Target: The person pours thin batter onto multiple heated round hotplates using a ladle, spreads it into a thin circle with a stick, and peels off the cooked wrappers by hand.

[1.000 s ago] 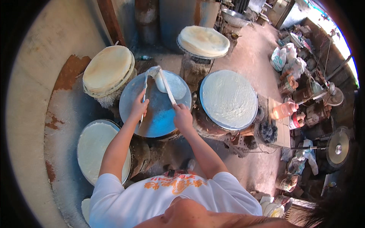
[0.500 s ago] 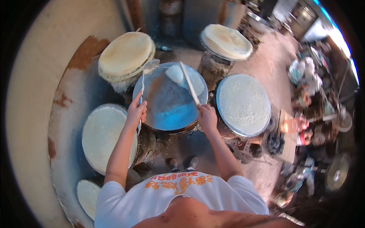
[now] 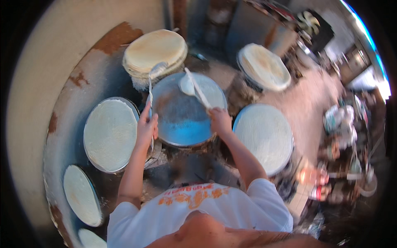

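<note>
My left hand (image 3: 147,129) is closed around the long handle of a metal ladle (image 3: 158,69), whose batter-coated bowl is raised near the far-left rim of a round griddle (image 3: 178,126). In my right hand (image 3: 220,121) is a pale, flat batter spreader (image 3: 199,90), held slanting over the griddle's far side. Its far end lies by a small pool of white batter (image 3: 187,85). A thin film of batter seems to cover the far-right part of the plate, while the near part is bare and bluish.
Round griddles with pale flatbreads stand around: a left one (image 3: 111,134), a lower-left one (image 3: 82,195) and a right one (image 3: 264,138). Flatbreads are stacked at far left (image 3: 155,51) and far right (image 3: 264,66). A curved wall (image 3: 33,103) bounds the left; clutter (image 3: 341,124) fills the right.
The view has turned, so the surroundings sit differently in the picture. The spreader's far end has swung left across the griddle by the batter. Both hands keep their tools.
</note>
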`<state>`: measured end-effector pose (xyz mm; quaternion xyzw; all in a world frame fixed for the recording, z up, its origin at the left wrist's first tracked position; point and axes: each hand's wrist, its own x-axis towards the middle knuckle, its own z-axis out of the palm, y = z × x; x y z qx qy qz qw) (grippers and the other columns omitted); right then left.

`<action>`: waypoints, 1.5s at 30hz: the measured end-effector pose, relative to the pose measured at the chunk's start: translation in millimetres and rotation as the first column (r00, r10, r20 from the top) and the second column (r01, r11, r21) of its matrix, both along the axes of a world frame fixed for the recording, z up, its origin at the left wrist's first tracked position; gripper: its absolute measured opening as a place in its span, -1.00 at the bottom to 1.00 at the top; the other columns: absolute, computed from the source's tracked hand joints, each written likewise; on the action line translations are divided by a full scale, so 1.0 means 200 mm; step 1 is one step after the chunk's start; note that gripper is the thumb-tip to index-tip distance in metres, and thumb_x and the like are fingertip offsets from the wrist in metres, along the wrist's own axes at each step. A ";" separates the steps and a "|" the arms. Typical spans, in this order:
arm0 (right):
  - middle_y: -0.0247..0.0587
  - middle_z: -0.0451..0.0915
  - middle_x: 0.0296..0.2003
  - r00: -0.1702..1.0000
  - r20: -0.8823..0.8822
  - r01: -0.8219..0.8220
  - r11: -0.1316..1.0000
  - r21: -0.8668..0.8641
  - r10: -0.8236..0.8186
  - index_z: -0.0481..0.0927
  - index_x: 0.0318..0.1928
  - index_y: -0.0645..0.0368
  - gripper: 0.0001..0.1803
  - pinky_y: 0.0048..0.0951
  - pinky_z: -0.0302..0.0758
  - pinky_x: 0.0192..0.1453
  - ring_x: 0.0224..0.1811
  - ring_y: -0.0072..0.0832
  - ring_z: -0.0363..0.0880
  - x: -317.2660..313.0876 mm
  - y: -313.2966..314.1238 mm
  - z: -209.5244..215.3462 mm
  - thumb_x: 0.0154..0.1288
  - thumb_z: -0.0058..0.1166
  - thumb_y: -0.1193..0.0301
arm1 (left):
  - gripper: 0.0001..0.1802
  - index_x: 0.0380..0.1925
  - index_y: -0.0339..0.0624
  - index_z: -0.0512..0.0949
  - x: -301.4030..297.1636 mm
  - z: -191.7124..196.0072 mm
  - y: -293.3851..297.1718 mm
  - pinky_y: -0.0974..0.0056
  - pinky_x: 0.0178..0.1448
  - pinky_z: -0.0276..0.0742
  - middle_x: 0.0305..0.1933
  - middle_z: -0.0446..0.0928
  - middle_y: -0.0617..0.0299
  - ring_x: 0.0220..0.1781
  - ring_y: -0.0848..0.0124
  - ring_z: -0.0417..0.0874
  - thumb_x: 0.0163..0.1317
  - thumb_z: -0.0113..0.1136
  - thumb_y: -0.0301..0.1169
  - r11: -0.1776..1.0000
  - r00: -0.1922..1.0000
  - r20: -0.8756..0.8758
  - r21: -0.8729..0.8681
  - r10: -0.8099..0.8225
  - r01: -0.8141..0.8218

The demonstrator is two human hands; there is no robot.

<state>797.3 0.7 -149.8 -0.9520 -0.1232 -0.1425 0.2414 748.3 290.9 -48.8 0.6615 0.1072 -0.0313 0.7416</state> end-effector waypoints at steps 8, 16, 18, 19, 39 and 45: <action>-0.17 0.58 -0.20 0.937 0.027 -0.348 0.937 0.027 0.347 0.62 -0.12 0.17 -0.57 -0.18 0.47 -0.04 -0.15 -0.10 0.46 0.29 0.04 0.04 -0.11 0.02 0.60 | -0.38 0.37 -0.05 0.12 -0.21 -0.03 -0.26 0.41 -0.75 0.17 -0.74 0.28 0.36 -0.83 0.60 0.26 0.32 0.02 -0.45 0.976 0.982 0.069 0.116 0.175 -0.182; -0.28 0.60 -0.16 0.920 0.106 -0.381 0.924 0.018 0.377 0.65 -0.18 0.10 -0.62 -0.23 0.47 -0.04 -0.14 -0.14 0.46 0.46 -0.42 0.09 -0.11 0.07 0.60 | -0.37 0.38 -0.09 0.07 -0.40 0.01 -0.36 0.44 -0.75 0.19 -0.75 0.27 0.37 -0.83 0.61 0.21 0.32 -0.03 -0.51 0.927 0.945 0.057 0.182 0.322 -0.327; -0.30 0.59 -0.16 0.916 -0.022 -0.400 0.916 -0.015 0.399 0.66 -0.18 0.05 -0.64 -0.23 0.47 -0.03 -0.12 -0.14 0.46 0.53 -0.45 0.10 -0.06 0.04 0.58 | -0.37 0.38 -0.11 0.06 -0.37 -0.01 -0.40 0.46 -0.75 0.18 -0.73 0.29 0.37 -0.83 0.63 0.20 0.32 -0.07 -0.55 0.931 0.948 0.100 0.184 0.301 -0.315; -0.30 0.59 -0.16 0.882 -0.044 -0.469 0.883 -0.006 0.469 0.65 -0.18 0.05 -0.66 -0.24 0.47 -0.02 -0.11 -0.14 0.46 0.54 -0.39 0.09 -0.03 0.02 0.56 | -0.37 0.38 -0.11 0.06 -0.35 0.00 -0.42 0.46 -0.75 0.18 -0.73 0.29 0.37 -0.83 0.63 0.20 0.32 -0.07 -0.55 0.930 0.948 0.113 0.191 0.298 -0.315; -0.15 0.62 -0.17 0.492 -0.148 -0.796 0.512 0.324 0.858 0.64 -0.13 0.11 -0.60 -0.26 0.48 0.00 -0.17 -0.14 0.55 0.70 -0.38 0.01 -0.11 0.12 0.58 | -0.39 0.32 0.10 0.26 -0.76 -0.19 -0.47 0.43 -0.27 0.37 -0.32 0.45 0.32 -0.41 0.59 0.34 0.26 0.14 -0.39 0.742 0.953 -0.299 0.650 0.053 0.162; -0.25 0.62 -0.16 0.541 -0.075 -0.821 0.546 0.170 0.837 0.66 -0.14 0.09 -0.60 -0.31 0.48 0.02 -0.13 -0.22 0.51 0.75 -0.11 0.04 -0.09 0.08 0.55 | -0.42 0.31 0.12 0.28 -0.68 -0.13 -0.47 0.39 -0.26 0.38 -0.35 0.45 0.31 -0.42 0.57 0.34 0.27 0.14 -0.35 0.669 0.950 -0.303 0.691 -0.073 0.272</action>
